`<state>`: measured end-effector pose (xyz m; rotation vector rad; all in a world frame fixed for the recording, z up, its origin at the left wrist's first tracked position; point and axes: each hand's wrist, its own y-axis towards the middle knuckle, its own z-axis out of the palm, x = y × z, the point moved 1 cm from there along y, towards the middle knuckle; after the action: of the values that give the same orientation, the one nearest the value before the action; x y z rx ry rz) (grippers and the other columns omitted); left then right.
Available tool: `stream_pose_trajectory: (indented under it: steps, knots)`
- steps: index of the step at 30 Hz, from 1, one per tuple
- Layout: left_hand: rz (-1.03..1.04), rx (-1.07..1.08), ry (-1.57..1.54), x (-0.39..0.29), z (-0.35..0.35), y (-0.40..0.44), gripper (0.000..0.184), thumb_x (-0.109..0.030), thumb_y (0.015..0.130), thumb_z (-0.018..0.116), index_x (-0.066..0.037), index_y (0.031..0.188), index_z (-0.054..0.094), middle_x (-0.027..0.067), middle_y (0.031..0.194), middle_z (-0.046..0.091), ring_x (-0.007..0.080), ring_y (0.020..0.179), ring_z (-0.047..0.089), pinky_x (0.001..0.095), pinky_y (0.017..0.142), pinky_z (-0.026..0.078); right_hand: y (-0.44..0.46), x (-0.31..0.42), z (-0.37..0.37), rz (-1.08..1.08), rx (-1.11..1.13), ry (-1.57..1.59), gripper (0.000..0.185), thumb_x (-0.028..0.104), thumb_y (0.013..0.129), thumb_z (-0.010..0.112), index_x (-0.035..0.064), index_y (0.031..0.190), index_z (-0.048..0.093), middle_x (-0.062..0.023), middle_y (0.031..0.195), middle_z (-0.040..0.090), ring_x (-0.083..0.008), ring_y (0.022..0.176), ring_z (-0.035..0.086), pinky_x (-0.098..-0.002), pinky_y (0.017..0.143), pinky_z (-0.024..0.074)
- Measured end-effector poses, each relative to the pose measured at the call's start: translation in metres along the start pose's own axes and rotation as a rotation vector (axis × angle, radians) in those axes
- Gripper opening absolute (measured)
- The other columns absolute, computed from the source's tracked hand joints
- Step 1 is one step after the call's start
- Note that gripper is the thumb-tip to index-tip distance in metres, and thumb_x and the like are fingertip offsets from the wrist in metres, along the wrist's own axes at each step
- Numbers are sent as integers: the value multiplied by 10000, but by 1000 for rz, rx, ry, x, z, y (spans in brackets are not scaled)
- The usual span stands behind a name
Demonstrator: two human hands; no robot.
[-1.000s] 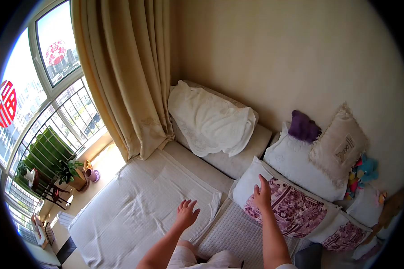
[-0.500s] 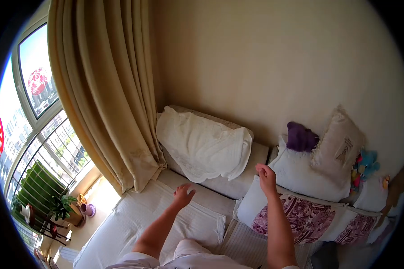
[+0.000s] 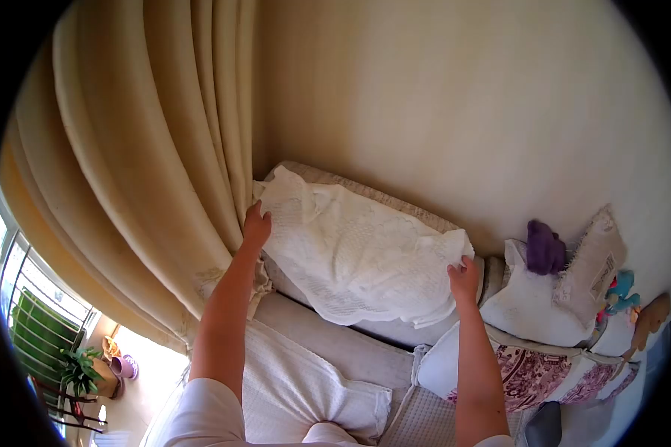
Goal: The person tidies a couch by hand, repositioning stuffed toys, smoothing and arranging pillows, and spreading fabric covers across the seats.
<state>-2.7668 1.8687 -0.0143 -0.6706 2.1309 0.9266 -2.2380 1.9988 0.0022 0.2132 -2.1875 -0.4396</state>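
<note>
A crumpled white cloth (image 3: 358,249) is draped over the back of the sofa (image 3: 306,324). At its left edge is my left hand (image 3: 257,226), thumb and fingers apart, beside the curtain; nothing shows between them. My right hand (image 3: 464,277) is at the cloth's right edge, its thumb and fingers closed on the fabric. A textured white cover (image 3: 298,372) lies over the seat in front of me.
Beige curtains (image 3: 119,134) hang at the left, with potted plants (image 3: 82,371) below by the window. Along the right are a red-and-white patterned cushion (image 3: 533,376), a purple cushion (image 3: 546,247), a fringed pillow (image 3: 589,272) and stuffed toys (image 3: 622,290).
Both hands have moved forward from above the seat to the two ends of the white cloth. My right hand has closed on its edge. The view has shifted closer to the sofa back.
</note>
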Motion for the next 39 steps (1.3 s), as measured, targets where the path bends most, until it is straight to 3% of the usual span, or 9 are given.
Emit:
stream_pose_trajectory:
  steps: [4, 6, 10, 16, 19, 22, 25, 30, 39]
  knots:
    - [61, 34, 92, 14, 15, 39, 516, -212, 828, 643, 8, 1271, 496, 238, 1236, 515, 372, 1184, 462, 428, 994, 380, -2, 23, -2, -6, 80, -87, 491, 125, 723, 731, -33, 1145, 536, -195, 1068, 559, -346, 1006, 533, -421, 871, 430]
    - [74, 62, 189, 5, 12, 40, 539, -238, 765, 716, -13, 1222, 540, 196, 1252, 518, 351, 1159, 481, 429, 976, 393, -8, 19, 6, -344, -143, -307, 439, 108, 704, 733, -15, 1079, 541, -209, 1068, 549, -390, 977, 518, -446, 855, 414]
    - [-6, 82, 196, -11, -1, 41, 444, -217, 750, 732, -17, 1125, 605, 175, 1180, 571, 327, 1082, 541, 413, 920, 431, -13, 36, 7, -222, -96, -374, 398, 85, 697, 725, 1, 1036, 533, -216, 1065, 542, -418, 980, 503, -461, 864, 401]
    - [-3, 58, 1, 2, -18, 46, 249, -165, 743, 736, 12, 899, 656, 156, 831, 658, 297, 800, 633, 367, 745, 485, -13, 7, -7, -346, -114, -263, 317, 125, 759, 724, -9, 993, 556, -187, 1043, 549, -352, 959, 532, -417, 825, 432]
    - [44, 73, 80, -5, -43, 41, 229, -161, 746, 735, 10, 868, 643, 154, 783, 653, 279, 740, 629, 372, 687, 480, -14, 21, -35, -269, -179, -95, 207, 145, 801, 709, 6, 899, 589, -144, 1038, 601, -257, 873, 582, -342, 736, 461]
    - [-18, 107, 157, -12, -68, 34, 216, -163, 740, 741, 3, 831, 638, 171, 773, 645, 274, 718, 621, 383, 654, 469, -16, 32, -58, 142, -3, 846, 169, 217, 907, 632, 58, 950, 598, 14, 874, 617, -65, 756, 537, -229, 695, 439]
    - [4, 88, 275, -9, -99, 33, 244, -197, 776, 721, -5, 895, 630, 140, 789, 646, 251, 724, 618, 369, 635, 475, -19, 46, -101, 170, -42, 1158, 133, 160, 932, 577, 55, 1013, 585, -32, 983, 638, -126, 864, 601, -284, 777, 487]
    - [-187, 2, -688, -11, -164, -1, 232, -242, 919, 592, -37, 1029, 577, 42, 919, 633, 153, 815, 605, 302, 731, 480, -43, 29, -182, 257, -41, 1294, 139, 131, 937, 550, 37, 1035, 583, -57, 1027, 642, -179, 954, 615, -342, 862, 493]
    - [-72, 55, -1021, -143, -250, -42, 157, -190, 964, 519, -62, 1048, 555, 43, 1007, 622, 139, 947, 591, 292, 873, 461, -60, 51, -308, 101, -90, 1263, 207, 149, 934, 555, 21, 1095, 579, -72, 1072, 634, -202, 991, 605, -358, 887, 479]
